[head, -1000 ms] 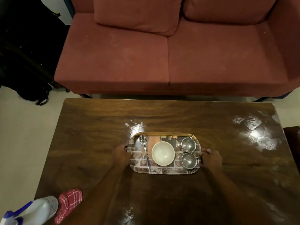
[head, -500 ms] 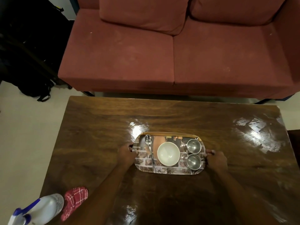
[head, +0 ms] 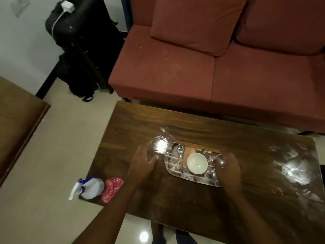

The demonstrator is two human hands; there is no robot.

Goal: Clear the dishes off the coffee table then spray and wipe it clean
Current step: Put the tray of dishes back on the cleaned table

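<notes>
Tray [head: 173, 164] sits mid-worktop [head: 175, 199], toward the far side, long axis left to right. Flat, rounded corners, low raised rim, printed brick pattern, glossy face. It looks stiff and light.

Load on tray:
- White bowl [head: 197, 163] at centre: smooth, round, probably ceramic, so breakable, and it would skate on the glossy face.
- Steel spoon [head: 180, 152] left of the bowl, bowl end pointing away: loose, and it will roll or slide at any tilt.
- Steel cup [head: 220, 160] at the right end. It won't break but topples easily. A second cup is mostly hidden under the hand.

Hands:
- Left hand [head: 142, 162] is just beside the tray's left end, fingers spread and fairly straight, gripping nothing.
- Right hand [head: 228, 169] lies over the tray's right end, covering the cups. Cannot tell whether the fingers clamp the rim, a cup or nothing.

Handling judgement:
- Take the tray by its two short ends, thumbs over the rim and fingers under.
- Lift level and slowly, since nothing on it is held in place.
- The load is heavier at the cup end.

Worktop: dark wood grain, varnished, with strong glare patches and smears on the right side. It is slick, so the tray may slide before it lifts.

Spray bottle [head: 91, 188], pale plastic with a blue trigger, lies on its side at the near-left corner. A red checked cloth [head: 113, 188], soft and crumpled, touches it. Red fabric sofa [head: 175, 76] stands beyond.
</notes>
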